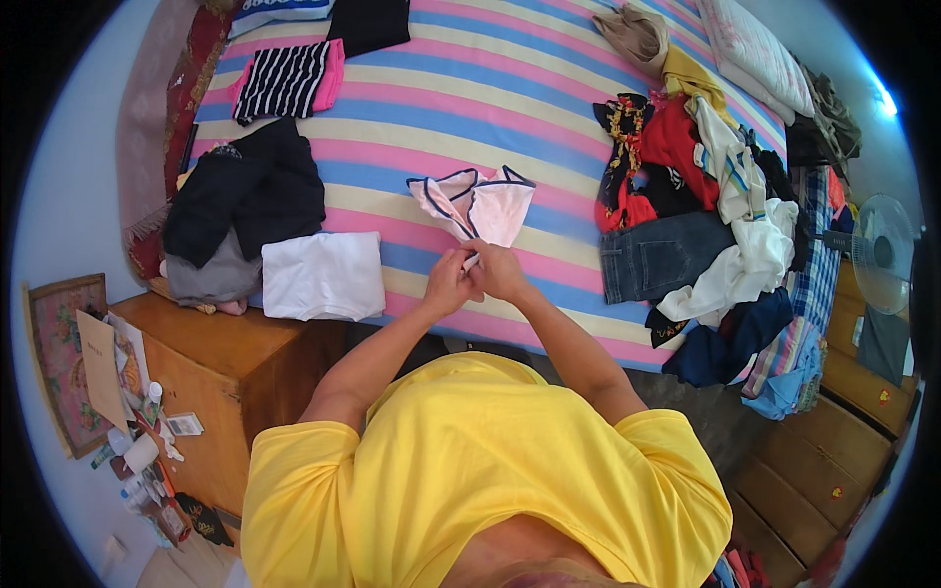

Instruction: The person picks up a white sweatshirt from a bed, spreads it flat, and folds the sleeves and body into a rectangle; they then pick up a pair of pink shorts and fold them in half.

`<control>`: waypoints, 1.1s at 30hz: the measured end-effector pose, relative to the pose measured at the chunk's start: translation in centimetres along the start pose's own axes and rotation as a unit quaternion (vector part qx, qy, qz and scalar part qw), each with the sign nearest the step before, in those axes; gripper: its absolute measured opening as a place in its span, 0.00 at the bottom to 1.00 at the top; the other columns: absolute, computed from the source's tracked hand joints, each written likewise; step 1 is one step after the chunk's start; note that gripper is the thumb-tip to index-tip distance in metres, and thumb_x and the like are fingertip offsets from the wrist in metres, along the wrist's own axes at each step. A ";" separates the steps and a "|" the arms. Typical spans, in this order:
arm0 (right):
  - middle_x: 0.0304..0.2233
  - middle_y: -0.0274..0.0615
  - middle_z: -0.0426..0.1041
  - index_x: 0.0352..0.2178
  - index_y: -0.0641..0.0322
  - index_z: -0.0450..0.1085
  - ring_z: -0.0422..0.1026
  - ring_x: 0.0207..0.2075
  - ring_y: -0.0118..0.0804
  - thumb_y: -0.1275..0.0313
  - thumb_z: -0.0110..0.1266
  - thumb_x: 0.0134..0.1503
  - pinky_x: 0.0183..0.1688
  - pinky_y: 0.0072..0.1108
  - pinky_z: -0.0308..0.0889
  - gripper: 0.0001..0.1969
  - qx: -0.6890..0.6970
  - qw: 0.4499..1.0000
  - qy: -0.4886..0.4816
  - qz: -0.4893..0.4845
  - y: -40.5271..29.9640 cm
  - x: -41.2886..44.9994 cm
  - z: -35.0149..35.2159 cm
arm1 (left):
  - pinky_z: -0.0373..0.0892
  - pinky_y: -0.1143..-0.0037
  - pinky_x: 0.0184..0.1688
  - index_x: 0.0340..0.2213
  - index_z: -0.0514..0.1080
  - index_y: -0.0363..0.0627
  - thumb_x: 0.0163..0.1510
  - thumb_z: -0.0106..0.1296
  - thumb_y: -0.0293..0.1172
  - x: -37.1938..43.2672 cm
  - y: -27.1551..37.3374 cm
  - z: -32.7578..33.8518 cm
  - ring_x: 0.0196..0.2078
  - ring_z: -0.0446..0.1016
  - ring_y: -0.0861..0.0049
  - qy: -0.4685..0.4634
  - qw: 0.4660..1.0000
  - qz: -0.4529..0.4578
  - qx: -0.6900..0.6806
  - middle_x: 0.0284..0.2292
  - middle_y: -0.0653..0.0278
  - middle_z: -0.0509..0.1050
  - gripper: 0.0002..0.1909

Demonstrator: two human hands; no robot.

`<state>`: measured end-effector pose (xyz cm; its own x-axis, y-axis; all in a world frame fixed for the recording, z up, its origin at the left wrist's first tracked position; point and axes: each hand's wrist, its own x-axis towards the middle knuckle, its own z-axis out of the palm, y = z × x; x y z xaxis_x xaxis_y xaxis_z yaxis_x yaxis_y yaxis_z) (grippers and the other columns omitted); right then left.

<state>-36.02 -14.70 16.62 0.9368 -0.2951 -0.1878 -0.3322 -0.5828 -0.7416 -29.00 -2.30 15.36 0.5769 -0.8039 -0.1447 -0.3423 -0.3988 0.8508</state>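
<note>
Both hands meet above the near edge of a bed with a striped sheet (pixel 441 103). Between my left hand (pixel 450 283) and my right hand (pixel 498 272) is the gathered end of a pale pink garment with dark blue trim (pixel 503 209). Its wider part spreads away from me over the sheet. The fingers of both hands are closed at the gathered end, and part of the cloth there is hidden by them. To the left of my left hand lies a folded white garment (pixel 323 275).
Left on the bed are dark clothes (pixel 272 191) and a folded black-and-white striped garment with pink edges (pixel 287 81). A loose heap holds jeans (pixel 662 253) and a white garment (pixel 742 257) at right. A wooden cabinet (pixel 198 353) stands left, an electric fan (pixel 882 253) far right.
</note>
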 end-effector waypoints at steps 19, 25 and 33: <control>0.25 0.37 0.69 0.32 0.60 0.64 0.70 0.25 0.30 0.76 0.48 0.48 0.23 0.22 0.67 0.07 0.535 0.809 0.036 0.241 1.9 1.3 -9.8 | 0.67 0.69 0.37 0.35 0.71 0.48 0.44 0.52 0.34 7.3 3.7 -11.8 0.35 0.73 0.60 -0.170 0.969 0.035 0.175 0.31 0.55 0.74 0.13; 0.27 0.37 0.69 0.31 0.59 0.64 0.71 0.27 0.31 0.78 0.47 0.50 0.25 0.23 0.68 0.06 0.578 0.786 0.136 0.172 2.5 5.9 -14.2 | 0.66 0.69 0.39 0.35 0.73 0.48 0.41 0.45 0.25 13.9 10.1 -14.3 0.38 0.71 0.59 -0.075 0.988 0.013 0.132 0.35 0.52 0.72 0.16; 0.28 0.34 0.68 0.31 0.60 0.63 0.70 0.29 0.28 0.80 0.47 0.49 0.31 0.21 0.69 0.07 0.507 0.838 0.168 0.110 0.7 2.2 -15.1 | 0.66 0.72 0.34 0.31 0.74 0.48 0.38 0.44 0.17 10.4 10.8 -13.6 0.30 0.69 0.62 0.073 0.947 0.265 0.168 0.26 0.57 0.66 0.17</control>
<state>-35.82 -27.17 25.38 0.7249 -0.6062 -0.3271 -0.0697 0.4079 -0.9103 -16.62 -8.92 29.92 0.3470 -0.8702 0.3497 -0.8148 -0.0950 0.5719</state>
